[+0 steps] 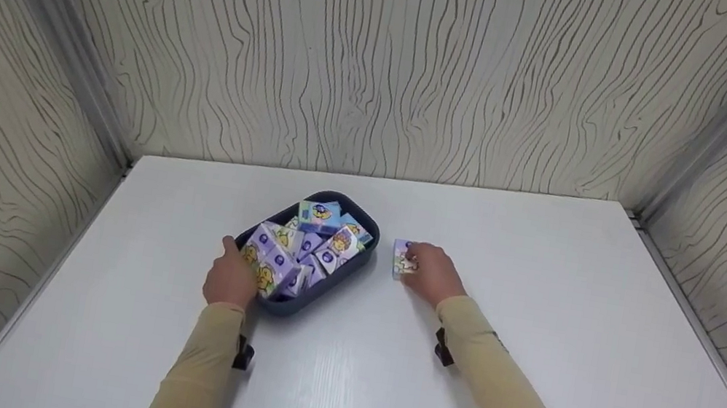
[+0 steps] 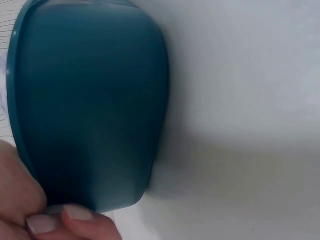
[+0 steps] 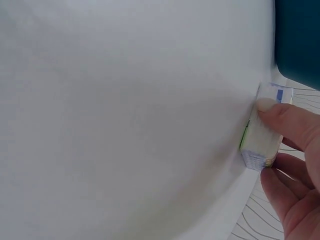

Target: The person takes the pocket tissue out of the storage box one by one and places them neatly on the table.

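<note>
Here the right hand (image 1: pixel 432 272) pinches a small packet (image 1: pixel 403 259) between thumb and fingers (image 3: pixel 282 120), standing it on the white table (image 1: pixel 579 329) just beside the tub (image 1: pixel 352 269). The left hand (image 1: pixel 232 276) grips the tub's near rim, fingers curled against its wall (image 2: pixel 90 120). More packets (image 1: pixel 305 246) fill the tub.

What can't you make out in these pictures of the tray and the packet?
- Print on the packets: too small in the head view.
- Tray contents: the left wrist view shows only its outer wall.
- Left hand grip: its back hides the fingers; the left wrist view is cut off by the edge.
- Packet face: the right wrist view shows it edge-on, partly behind right hand fingers.
</note>
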Tool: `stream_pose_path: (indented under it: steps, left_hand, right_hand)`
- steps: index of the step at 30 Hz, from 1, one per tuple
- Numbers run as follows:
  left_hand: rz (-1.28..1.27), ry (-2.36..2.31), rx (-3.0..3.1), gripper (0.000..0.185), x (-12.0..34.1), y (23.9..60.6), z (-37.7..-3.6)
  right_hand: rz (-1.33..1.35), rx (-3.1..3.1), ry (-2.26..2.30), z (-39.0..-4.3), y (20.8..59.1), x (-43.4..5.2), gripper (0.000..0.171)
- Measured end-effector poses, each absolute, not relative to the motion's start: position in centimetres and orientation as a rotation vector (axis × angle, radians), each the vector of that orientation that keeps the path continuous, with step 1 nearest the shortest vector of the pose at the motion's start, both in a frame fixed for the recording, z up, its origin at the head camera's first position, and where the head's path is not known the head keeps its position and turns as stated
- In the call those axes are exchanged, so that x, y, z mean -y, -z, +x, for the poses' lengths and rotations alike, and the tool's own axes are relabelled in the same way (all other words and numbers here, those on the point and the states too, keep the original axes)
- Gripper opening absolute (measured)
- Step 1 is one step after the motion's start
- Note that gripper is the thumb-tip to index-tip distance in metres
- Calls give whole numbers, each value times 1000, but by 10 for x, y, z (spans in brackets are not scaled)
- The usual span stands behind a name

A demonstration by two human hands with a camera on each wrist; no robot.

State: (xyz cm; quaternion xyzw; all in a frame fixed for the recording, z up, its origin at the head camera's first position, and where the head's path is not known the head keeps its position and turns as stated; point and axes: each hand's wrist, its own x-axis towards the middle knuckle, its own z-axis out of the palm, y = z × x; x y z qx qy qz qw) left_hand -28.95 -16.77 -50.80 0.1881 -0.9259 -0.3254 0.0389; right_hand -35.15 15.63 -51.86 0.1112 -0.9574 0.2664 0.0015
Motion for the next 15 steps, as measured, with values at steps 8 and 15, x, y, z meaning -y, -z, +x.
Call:
stream_pose_path:
  steps: [8,15]
  left_hand:
    - [596,996,2845,52,167,507,-291]
    - [607,1010,2838,52,166,509,-292]
  right_hand:
    - [501,3006,-686,-345,518,-156,46]
    - [593,3071,-580,-348,510,-160,54]
